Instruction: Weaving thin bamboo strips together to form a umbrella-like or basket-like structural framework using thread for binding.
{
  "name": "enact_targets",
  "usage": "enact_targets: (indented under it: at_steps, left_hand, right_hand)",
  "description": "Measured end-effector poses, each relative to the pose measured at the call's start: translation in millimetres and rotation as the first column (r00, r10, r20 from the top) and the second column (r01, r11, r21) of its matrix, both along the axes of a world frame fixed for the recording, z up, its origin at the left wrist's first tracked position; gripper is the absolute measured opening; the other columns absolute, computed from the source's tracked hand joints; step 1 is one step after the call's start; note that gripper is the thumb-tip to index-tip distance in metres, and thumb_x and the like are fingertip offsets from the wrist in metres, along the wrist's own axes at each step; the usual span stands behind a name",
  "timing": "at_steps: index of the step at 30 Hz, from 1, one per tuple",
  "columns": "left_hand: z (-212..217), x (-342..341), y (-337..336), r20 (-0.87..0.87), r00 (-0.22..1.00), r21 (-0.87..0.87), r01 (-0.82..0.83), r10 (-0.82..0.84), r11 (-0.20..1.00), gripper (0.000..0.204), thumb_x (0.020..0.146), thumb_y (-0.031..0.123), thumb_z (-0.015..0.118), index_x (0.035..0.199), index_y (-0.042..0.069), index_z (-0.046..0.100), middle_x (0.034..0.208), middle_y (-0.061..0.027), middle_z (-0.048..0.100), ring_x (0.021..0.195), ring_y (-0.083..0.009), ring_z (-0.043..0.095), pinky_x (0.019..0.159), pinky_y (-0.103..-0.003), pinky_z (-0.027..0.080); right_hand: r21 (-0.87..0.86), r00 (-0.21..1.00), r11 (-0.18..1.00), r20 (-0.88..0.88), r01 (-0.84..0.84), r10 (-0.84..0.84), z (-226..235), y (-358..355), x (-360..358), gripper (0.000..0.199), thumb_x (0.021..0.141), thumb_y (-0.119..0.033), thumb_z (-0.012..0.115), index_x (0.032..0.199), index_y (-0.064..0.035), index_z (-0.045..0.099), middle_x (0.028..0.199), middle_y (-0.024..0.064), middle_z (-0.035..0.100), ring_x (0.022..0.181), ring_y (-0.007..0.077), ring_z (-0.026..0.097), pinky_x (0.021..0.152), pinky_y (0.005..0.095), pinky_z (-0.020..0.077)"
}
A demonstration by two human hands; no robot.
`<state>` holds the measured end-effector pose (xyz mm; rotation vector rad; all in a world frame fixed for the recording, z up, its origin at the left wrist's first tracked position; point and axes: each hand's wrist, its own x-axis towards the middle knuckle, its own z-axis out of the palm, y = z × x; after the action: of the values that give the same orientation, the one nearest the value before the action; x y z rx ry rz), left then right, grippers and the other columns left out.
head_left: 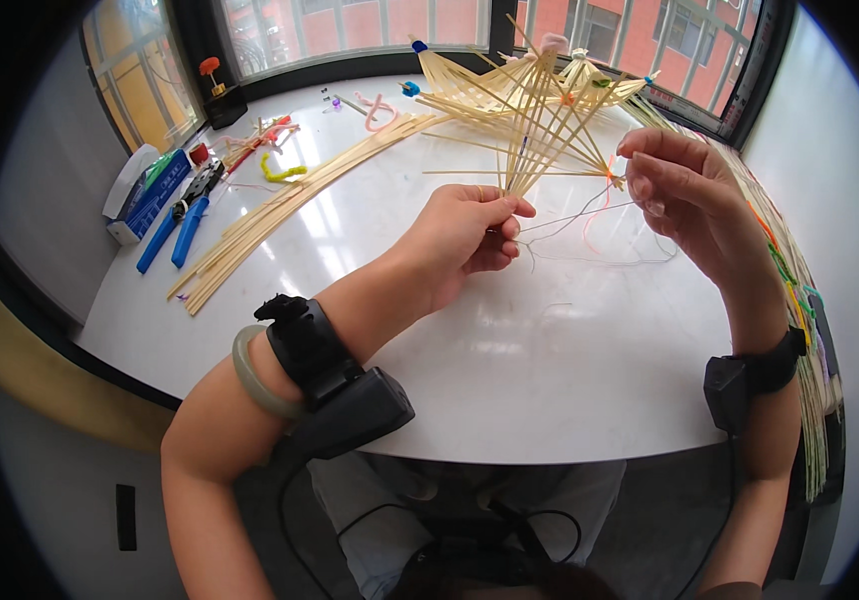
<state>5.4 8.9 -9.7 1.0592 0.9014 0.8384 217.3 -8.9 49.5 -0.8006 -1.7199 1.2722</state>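
The white table (510, 380) lies under both hands. Above them a fan of thin bamboo strips (540, 120) rises, long axis pointing away from the person, splayed at the far end. The left hand (465, 240) pinches the gathered near ends. The right hand (675, 185), just beside, pinches thin thread (590, 215) at an orange tie. This looks like binding a crossing; the next move calls for steady tension.
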Motion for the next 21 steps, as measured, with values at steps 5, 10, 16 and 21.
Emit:
enact_targets:
  at_steps: [5,10,16,21]
  left_hand:
    - [-1,-2,0,-0.048,0.998,0.012,-0.030,0.030,0.999,0.014,0.090,0.014,0.043,0.092,0.004,0.053,0.063,0.0049,0.047,0.055,-0.0040,0.044,0.050,-0.017,0.038]
    - [-3,-1,1,-0.048,0.998,0.009,-0.030,0.031,0.999,0.014,0.090,0.014,0.044,0.090,0.004,0.053,0.064,0.0049,0.047,0.056,-0.0033,0.044,0.050,-0.016,0.038]
    - [-1,0,-1,-0.063,0.995,0.009,-0.071,0.072,0.997,0.014,0.090,0.014,0.044,0.090,0.004,0.053,0.065,0.0043,0.048,0.056,-0.0032,0.044,0.051,-0.016,0.038]
    - [-3,0,1,-0.058,0.995,0.023,-0.077,0.079,0.997,0.014,0.089,0.014,0.044,0.090,0.003,0.054,0.065,0.0043,0.048,0.056,-0.0034,0.044,0.051,-0.016,0.038]
  right_hand:
    - [0.036,0.987,0.997,-0.140,-0.074,0.079,7,1,16,0.024,0.084,-0.014,0.048,0.101,0.0010,0.056,0.071,-0.0001,0.052,0.056,0.0016,0.044,0.045,0.0128,0.0338]
    - [0.185,0.947,0.936,-0.065,-0.299,0.315,15,7,32,0.020,0.080,-0.013,0.046,0.087,0.0007,0.059,0.071,0.0037,0.053,0.058,0.0059,0.047,0.045,0.0134,0.0362]
    - [0.672,0.745,0.720,0.388,0.174,-0.542,7,14,35,0.015,0.080,-0.013,0.060,0.086,0.0009,0.063,0.071,0.0060,0.061,0.063,0.0085,0.057,0.054,0.0196,0.0447]
    - [0.547,0.690,0.780,0.438,0.303,-0.576,13,4,31,0.014,0.079,-0.012,0.061,0.084,0.0013,0.063,0.065,0.0024,0.059,0.057,0.0092,0.056,0.056,0.0221,0.0444]
